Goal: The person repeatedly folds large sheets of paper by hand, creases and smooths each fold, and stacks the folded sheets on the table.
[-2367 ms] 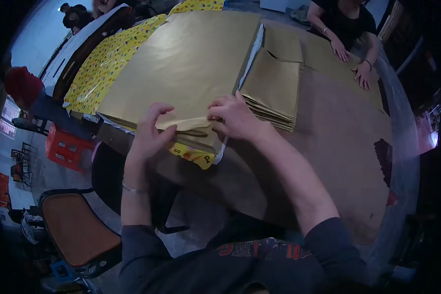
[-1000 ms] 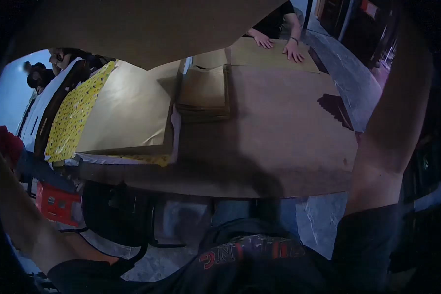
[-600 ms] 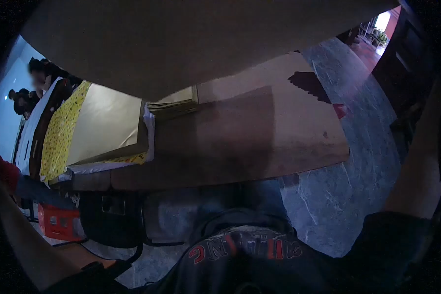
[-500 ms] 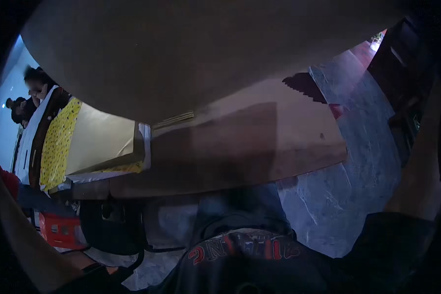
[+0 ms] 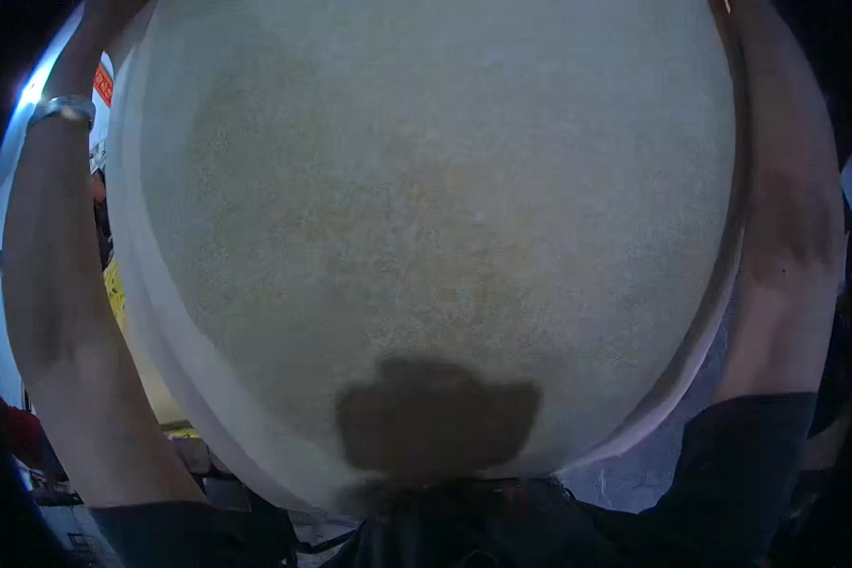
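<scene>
Draws large sheet (image 5: pixel 426 237) closer than moments ago, in front of dark shirt (image 5: pixel 483 525) | flanks shirt with raised left arm (image 5: pixel 57 284) and right arm (image 5: pixel 786 256) | blocks all but slivers of yellow cover (image 5: pixel 115 290), left of shirt | cannot tell finger state, hands unseen.

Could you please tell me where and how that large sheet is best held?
I'd pinch the sheet by its left and right edges, coming from the outside at both sides. It is broad, with both side edges exposed, and looks thin and flexible, so opposite holds should limit sagging.
</scene>
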The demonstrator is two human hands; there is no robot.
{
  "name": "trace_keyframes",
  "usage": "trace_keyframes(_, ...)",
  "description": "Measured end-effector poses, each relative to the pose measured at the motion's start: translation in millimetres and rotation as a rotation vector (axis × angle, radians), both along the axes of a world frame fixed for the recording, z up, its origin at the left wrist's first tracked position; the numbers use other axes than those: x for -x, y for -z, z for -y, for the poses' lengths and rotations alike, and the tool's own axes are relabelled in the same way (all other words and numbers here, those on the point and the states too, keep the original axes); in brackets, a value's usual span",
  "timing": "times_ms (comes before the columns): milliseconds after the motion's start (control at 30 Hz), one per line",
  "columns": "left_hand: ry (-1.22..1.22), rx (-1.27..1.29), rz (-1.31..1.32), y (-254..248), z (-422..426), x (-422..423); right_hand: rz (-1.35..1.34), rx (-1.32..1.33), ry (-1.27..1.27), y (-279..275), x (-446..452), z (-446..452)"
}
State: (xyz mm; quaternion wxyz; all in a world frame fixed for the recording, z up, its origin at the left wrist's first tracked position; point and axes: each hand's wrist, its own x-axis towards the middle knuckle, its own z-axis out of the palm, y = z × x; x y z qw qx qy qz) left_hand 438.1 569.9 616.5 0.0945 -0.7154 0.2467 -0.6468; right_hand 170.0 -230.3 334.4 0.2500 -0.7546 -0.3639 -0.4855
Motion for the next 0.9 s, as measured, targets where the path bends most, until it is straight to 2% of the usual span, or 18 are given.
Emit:
trace_keyframes(67, 0.035, -0.007, -0.017, 55.3, 189.7, -11.6, -0.006, 0.004, 0.011, 7.7, -41.1, 6.3)
trace_keyframes(167, 0.081, -0.013, -0.046, 125.6, 287.2, 17.7, -0.020, 0.015, 0.020, 22.8, -73.8, 6.5)
trace_keyframes(433, 0.182, -0.035, -0.157, 241.0, 350.0, 15.3, -0.091, 0.027, 0.020, 79.4, -135.6, 10.1)
trace_keyframes(567, 0.235, -0.051, -0.197, 256.8, 326.1, -30.9, -0.111, 0.025, 0.022, 98.9, -150.6, 9.8)
trace_keyframes(600, 0.250, -0.055, -0.205, 269.4, 345.2, -9.2, -0.114, 0.025, 0.024, 102.4, -153.1, 9.3)
trace_keyframes(733, 0.311, -0.065, -0.222, 290.0, 358.9, -15.8, -0.111, 0.030, 0.033, 113.2, -161.9, 21.0)
trace_keyframes(900, 0.379, -0.081, -0.217, 297.0, 354.6, 1.2, -0.081, 0.036, 0.038, 113.9, -154.8, 24.0)
